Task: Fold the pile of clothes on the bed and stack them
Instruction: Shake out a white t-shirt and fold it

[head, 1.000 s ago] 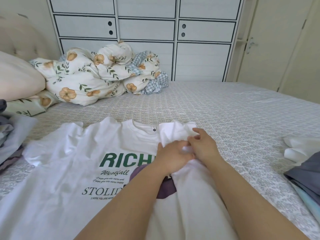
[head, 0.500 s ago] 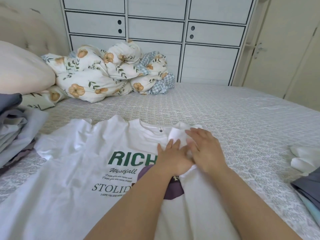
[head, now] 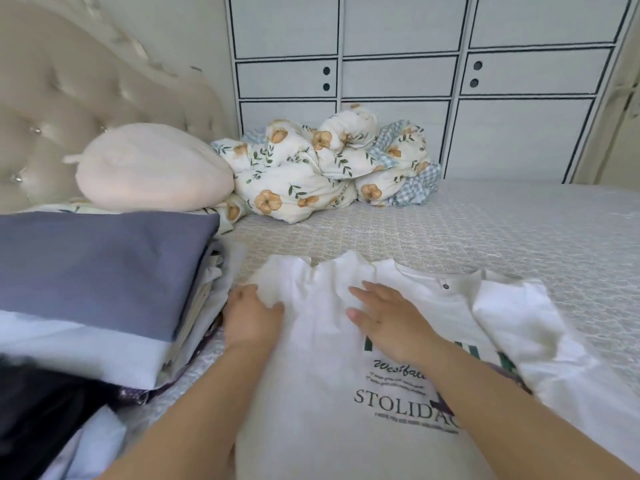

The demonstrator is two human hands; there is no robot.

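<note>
A white T-shirt with green and black print lies face up on the bed, its right side folded in over the front. My left hand grips the shirt's left sleeve edge, thumb on top of the fabric. My right hand lies flat on the chest of the shirt with fingers spread, just left of the collar. A stack of folded clothes, topped by a grey-blue piece, stands at the left, close to my left hand.
A crumpled floral duvet and a cream pillow lie by the padded headboard. White cabinet drawers line the far wall. A dark garment sits at the lower left.
Both hands left the folded right shoulder and moved to the shirt's left side; my left hand took hold of the left sleeve. The view swung left, showing the folded stack.
</note>
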